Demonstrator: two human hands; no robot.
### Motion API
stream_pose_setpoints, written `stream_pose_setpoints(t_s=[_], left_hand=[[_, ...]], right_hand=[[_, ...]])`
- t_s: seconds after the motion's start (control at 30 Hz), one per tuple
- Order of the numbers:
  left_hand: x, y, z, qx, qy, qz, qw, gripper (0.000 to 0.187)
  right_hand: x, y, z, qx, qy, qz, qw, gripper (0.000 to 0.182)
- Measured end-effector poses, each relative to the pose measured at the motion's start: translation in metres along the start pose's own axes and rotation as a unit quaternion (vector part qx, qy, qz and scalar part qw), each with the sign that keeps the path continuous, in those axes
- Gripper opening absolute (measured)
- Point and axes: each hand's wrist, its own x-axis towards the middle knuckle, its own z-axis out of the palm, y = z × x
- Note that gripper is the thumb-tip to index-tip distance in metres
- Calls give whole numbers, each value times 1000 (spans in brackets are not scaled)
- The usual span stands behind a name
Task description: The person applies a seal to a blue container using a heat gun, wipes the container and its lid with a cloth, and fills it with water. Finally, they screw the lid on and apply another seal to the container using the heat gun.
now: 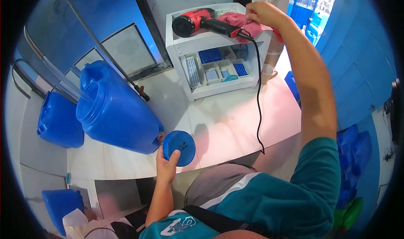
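- Holds blue lid (pixel 179 148) in left hand (pixel 167 165), clamped at its near left rim, with thumb on the face; is close to near edge of white counter (pixel 223 123), just right of spout (pixel 161 136).
- Could drop lid past the edge, by gripping only one side, while reaching far with the other arm.
- Could knock the spout of large blue container (pixel 122 112), by swinging lid to the left.
- Grips pink cloth (pixel 251 28) with right hand (pixel 263 15), with fingers seemingly closed together; cannot tell how firmly.
- Could drag red heat gun (pixel 201 23) off white shelf (pixel 219 90), by pulling cloth lying against its handle.
- Could catch black cord (pixel 259 96) with forearm, and so tip the gun.
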Motion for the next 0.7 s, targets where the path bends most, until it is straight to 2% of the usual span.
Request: stream_pose_setpoints(t_s=[0.1,0.13,0.17,0.2,0.27,0.3,0.33,0.37,0.4,0.43,0.47,0.5,0.53,0.57,0.6,0.63,0.67,0.7], left_hand=[[6,7,-1,35,-39,11,999,47],[8,10,-1,56,-58,19,997,46],[10,13,-1,54,-68,19,996,46],[11,16,-1,71,-69,25,995,44],[14,18,-6,85,-79,27,993,43],[18,20,-14,187,-104,41,976,44],[22,21,-20,286,-129,57,948,45],[25,25,-21,285,-140,53,947,45],[31,33,-18,331,-111,100,932,48],[36,40,-13,375,-80,145,912,51],[42,48,-7,374,-89,141,912,51],[49,57,1,319,-79,145,933,59],[56,65,9,264,-67,148,951,66],[65,76,9,289,-100,153,940,74],[75,84,9,314,-132,157,927,82],[84,86,19,316,-131,152,927,82],[93,87,32,235,-175,190,937,87],[99,88,42,153,-215,227,937,91]], right_hand=[[-6,-1,-13,32,230,52,971,24],[-2,20,-15,25,232,59,971,24],[6,45,-21,-9,374,113,921,30],[7,62,-25,-44,505,162,847,42],[-50,-22,-101,-143,289,249,913,43],[-46,41,-109,178,354,216,892,44],[-47,104,-117,478,386,159,773,46],[-92,142,-159,471,389,168,774,46],[-111,50,-180,436,392,101,804,44],[-101,-61,-149,401,389,34,828,42],[-105,-99,-156,397,389,42,830,42],[-107,-131,-161,245,397,83,881,41],[-109,-156,-163,88,392,121,908,39],[-112,-177,-160,88,390,126,908,39],[-114,-194,-156,26,288,97,952,37],[-115,-206,-155,-34,181,63,981,36],[-112,-216,-168,-28,178,62,982,36],[-108,-226,-190,232,-80,94,965,34]])
